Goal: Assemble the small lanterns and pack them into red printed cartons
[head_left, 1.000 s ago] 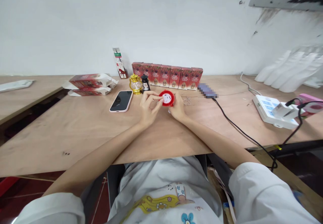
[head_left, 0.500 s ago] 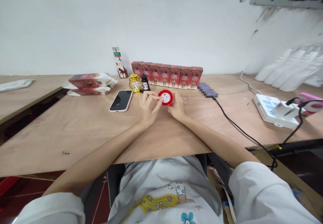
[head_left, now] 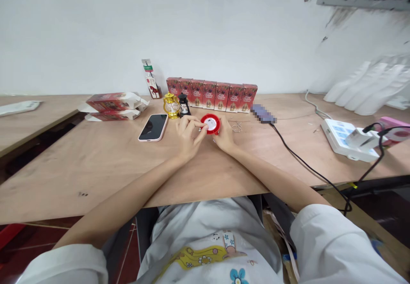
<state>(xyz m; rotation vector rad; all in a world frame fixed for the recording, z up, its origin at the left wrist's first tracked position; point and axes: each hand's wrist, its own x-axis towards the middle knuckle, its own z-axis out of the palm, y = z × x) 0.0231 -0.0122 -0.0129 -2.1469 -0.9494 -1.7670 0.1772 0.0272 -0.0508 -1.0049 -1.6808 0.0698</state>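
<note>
Behind the red disc (head_left: 212, 124) sit boxes (head_left: 221, 91) & gold lantern (head_left: 172, 106), close. Both left hand (head_left: 188, 138) & right hand (head_left: 226, 136) pinch its rim. Wide worktop (head_left: 96, 164) runs nearside to front edge.

Seven red boxes (head_left: 209, 95) stand in one row by the wall. Two flat wrapped packs (head_left: 110, 103) of red cartons lie stacked to the left. There are two small lanterns, one gold lantern (head_left: 172, 106) and one black lantern (head_left: 183, 104). I count one phone (head_left: 153, 127), one red round disc (head_left: 211, 123), one white power strip (head_left: 339, 136) and one tall narrow packet (head_left: 151, 81).
</note>
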